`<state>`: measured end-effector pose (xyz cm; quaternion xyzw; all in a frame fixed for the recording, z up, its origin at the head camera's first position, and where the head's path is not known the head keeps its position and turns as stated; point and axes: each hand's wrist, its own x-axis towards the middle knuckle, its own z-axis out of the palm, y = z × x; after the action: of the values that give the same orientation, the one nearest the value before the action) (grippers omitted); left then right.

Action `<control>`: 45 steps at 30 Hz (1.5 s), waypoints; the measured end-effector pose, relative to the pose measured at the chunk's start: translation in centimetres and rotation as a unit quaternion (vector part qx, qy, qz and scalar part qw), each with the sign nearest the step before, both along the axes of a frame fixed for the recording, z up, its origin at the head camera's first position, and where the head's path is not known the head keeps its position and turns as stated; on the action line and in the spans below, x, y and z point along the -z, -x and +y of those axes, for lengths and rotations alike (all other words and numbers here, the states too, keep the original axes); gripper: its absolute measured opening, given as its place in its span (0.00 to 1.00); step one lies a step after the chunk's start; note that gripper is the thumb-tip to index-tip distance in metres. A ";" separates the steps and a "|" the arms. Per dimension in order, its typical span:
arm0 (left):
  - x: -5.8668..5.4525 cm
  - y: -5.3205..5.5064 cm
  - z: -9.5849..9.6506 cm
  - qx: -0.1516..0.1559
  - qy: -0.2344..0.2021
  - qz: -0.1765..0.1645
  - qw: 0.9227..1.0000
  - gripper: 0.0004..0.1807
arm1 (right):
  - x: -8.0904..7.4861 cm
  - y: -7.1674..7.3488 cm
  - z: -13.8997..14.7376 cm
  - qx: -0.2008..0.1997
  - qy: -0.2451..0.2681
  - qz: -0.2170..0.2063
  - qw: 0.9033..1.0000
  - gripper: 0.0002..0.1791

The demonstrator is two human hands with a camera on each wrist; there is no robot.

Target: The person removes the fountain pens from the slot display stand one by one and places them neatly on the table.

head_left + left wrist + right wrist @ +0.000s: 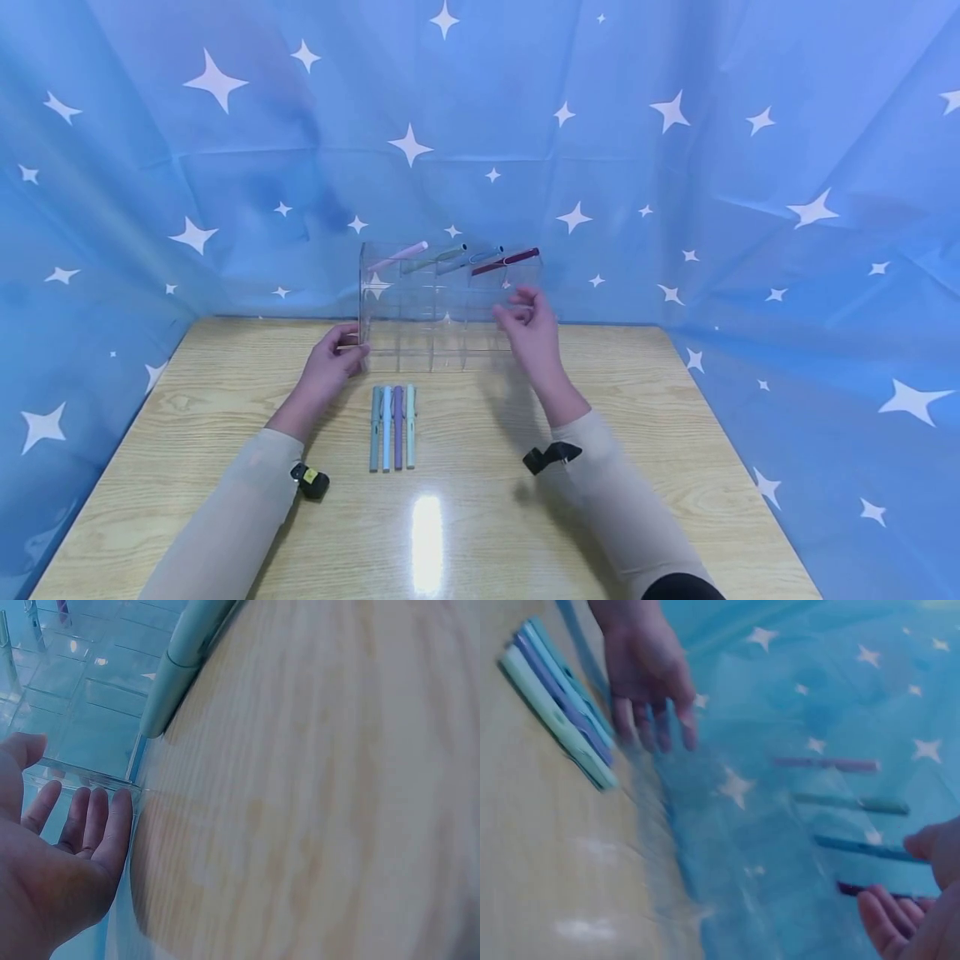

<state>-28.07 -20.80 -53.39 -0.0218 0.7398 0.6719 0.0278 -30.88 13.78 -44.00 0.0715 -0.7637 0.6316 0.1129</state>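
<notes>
A clear pen rack with several compartments (416, 333) stands at the back of the table. Across its upper tier lie a pink pen (401, 254), a green pen (438, 258), a blue pen (472, 260) and a dark red pen (506, 262), all slanted. My left hand (335, 358) rests at the rack's left side, its fairly straight fingers (118, 825) against the side wall. Just below the dark red pen, my right hand (534, 333) hovers before the rack's right part, thumb and fingers apart with nothing between them.
In front of the rack several capped pens lie side by side on the wooden table (600, 375): grey-green (375, 429), light blue (387, 429), purple (398, 429) and mint (410, 427). A blue star-patterned curtain (480, 108) hangs close behind the rack.
</notes>
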 end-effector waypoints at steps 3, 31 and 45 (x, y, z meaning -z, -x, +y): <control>0.1 0.0 0.0 0.001 0.000 0.000 1.000 0.32 | -0.6 1.2 0.6 0.023 0.030 0.018 0.999 0.32; 0.0 0.1 0.1 -0.004 -0.001 -0.006 1.000 0.32 | -2.9 7.4 -0.2 -0.028 0.123 -0.016 0.992 0.22; -0.1 0.0 0.1 -0.003 0.005 0.001 1.000 0.32 | -3.2 8.5 0.2 -0.054 0.049 -0.022 0.997 0.18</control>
<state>-28.05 -20.71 -53.29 -0.0238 0.7431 0.6683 0.0246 -39.35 13.94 -40.84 0.0932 -0.7289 0.6750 0.0657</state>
